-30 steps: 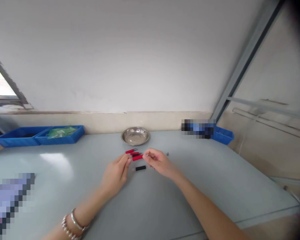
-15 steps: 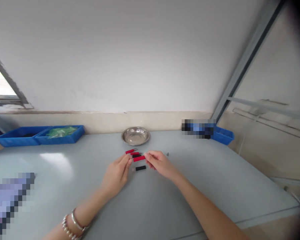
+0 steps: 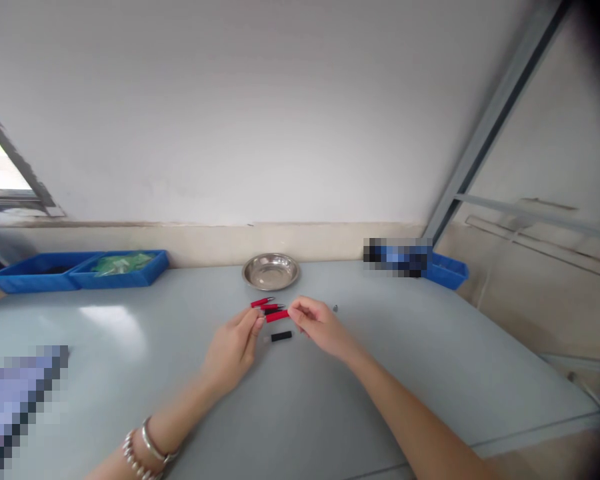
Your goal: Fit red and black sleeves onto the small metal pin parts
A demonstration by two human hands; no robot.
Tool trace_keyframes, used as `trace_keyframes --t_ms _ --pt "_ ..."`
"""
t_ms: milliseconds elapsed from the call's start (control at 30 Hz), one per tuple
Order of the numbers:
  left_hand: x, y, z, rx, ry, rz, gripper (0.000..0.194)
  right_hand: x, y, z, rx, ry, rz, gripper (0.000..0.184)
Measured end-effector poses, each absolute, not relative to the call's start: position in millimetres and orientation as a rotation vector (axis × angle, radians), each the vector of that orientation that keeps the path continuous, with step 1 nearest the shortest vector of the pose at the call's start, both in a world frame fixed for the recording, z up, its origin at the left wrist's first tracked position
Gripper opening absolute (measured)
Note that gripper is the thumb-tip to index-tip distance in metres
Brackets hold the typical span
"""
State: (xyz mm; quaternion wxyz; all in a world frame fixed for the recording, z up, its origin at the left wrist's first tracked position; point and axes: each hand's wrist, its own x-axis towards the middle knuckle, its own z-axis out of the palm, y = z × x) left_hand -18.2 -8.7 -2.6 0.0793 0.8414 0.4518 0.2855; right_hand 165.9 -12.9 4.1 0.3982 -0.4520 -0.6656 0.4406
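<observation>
Between my two hands is a red pen barrel (image 3: pixel 277 317), held level above the table. My left hand (image 3: pixel 236 347) pinches its left end, where a small pale tip shows at the fingers. At the other end, the thumb and fingers of my right hand (image 3: pixel 320 325) are closed on the barrel. Just behind it lie red pen pieces (image 3: pixel 263 303) with silver tips, and a black piece partly hidden by the barrel. A black tube with a clear end (image 3: pixel 281 337) rests on the table in front of the barrel.
A round metal dish (image 3: pixel 271 272) stands near the wall. Blue bins (image 3: pixel 153 270) sit at the back left, one with green plastic bags; another blue bin (image 3: pixel 447 269) is at the back right beside a blurred object. A small grey part (image 3: pixel 335 308) lies right of my right hand.
My right hand's fingers have shifted and curled slightly at the right end of the red barrel. My left hand and the pieces on the table have stayed in place.
</observation>
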Motion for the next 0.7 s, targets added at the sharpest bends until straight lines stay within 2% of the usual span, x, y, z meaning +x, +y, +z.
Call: trace_keyframes --t_ms 333,700 --pt "-17.5 -7.0 -4.2 2.421 1.312 0.902 0.030 165.8 -12.6 1.5 -1.133 -1.725 0.986 0.016" --pt "-15.2 -7.1 -1.3 2.198 1.330 0.893 0.040 165.5 -12.7 -0.3 -1.166 -1.804 0.778 0.015"
